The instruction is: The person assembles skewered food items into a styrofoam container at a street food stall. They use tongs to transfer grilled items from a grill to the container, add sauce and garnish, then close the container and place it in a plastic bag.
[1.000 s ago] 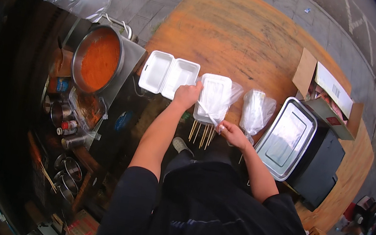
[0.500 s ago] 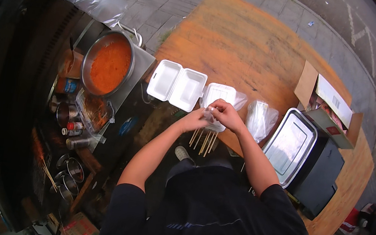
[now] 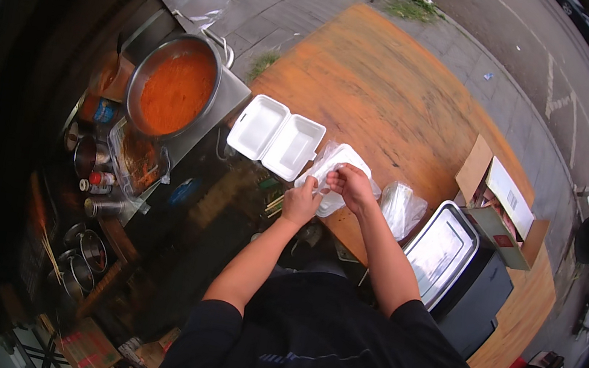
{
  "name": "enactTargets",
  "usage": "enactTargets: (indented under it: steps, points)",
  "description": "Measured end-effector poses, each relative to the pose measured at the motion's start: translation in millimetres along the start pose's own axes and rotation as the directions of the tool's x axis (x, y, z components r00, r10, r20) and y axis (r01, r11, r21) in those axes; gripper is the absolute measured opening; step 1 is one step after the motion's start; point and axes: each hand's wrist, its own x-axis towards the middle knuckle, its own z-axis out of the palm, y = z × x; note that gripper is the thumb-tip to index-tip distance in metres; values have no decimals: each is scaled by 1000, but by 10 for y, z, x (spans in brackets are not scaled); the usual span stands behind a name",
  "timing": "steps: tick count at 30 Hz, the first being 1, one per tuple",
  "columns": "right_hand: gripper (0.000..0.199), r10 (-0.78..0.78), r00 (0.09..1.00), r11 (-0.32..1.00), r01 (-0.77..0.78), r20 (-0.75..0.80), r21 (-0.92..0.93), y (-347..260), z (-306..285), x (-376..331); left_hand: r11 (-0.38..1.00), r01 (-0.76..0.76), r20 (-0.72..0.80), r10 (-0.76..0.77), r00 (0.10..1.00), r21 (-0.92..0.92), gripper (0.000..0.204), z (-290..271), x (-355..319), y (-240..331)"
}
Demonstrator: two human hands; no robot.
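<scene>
Clear plastic bag film (image 3: 325, 164) lies around and over a white foam box (image 3: 353, 160) at the near edge of the wooden table. My left hand (image 3: 301, 202) is closed on the bag at the box's near left corner. Fingers pinched together, my right hand (image 3: 350, 185) grips the bag over the box, close to the left hand. Bare ends of several wooden skewers (image 3: 275, 204) stick out to the left of my left hand; their other ends are hidden. Just left of the bag sits an open, unfilled white foam clamshell box (image 3: 276, 136).
A big metal bowl of orange-red seasoning (image 3: 178, 94) stands on the left. Below it are jars (image 3: 98, 182), metal cups (image 3: 92, 251) and skewers on a grill. Right of my hands lie a stack of plastic bags (image 3: 402, 209), a metal tray (image 3: 441, 253) and an open cardboard box (image 3: 504, 208).
The skewer ends have swung left, from below my hands to beside my left hand. The bagged box has turned, and my hands have drawn slightly apart. The whole view has shifted a little.
</scene>
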Motion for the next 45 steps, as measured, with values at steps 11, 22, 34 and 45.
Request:
enactTargets:
  steps: [11,22,34,45]
  points:
    - [35,-401,912,853,337,-88,-399,390,88,-131,941,127,-240,-208,948,-313,8,321,-154,-50]
    - [29,-707,702,272,385,88,-882,729,-120,-676,856,328,129,-302,945,-399,14,376,-150,121]
    - [8,-749,562,-134,391,351,-911,725,-80,-495,340,814,687,-437,581,-472,16,-31,218,-12]
    - [19,-559,829,148,101,1,-984,618,202,-462,651,687,609,-412,678,-323,16,59,219,-166]
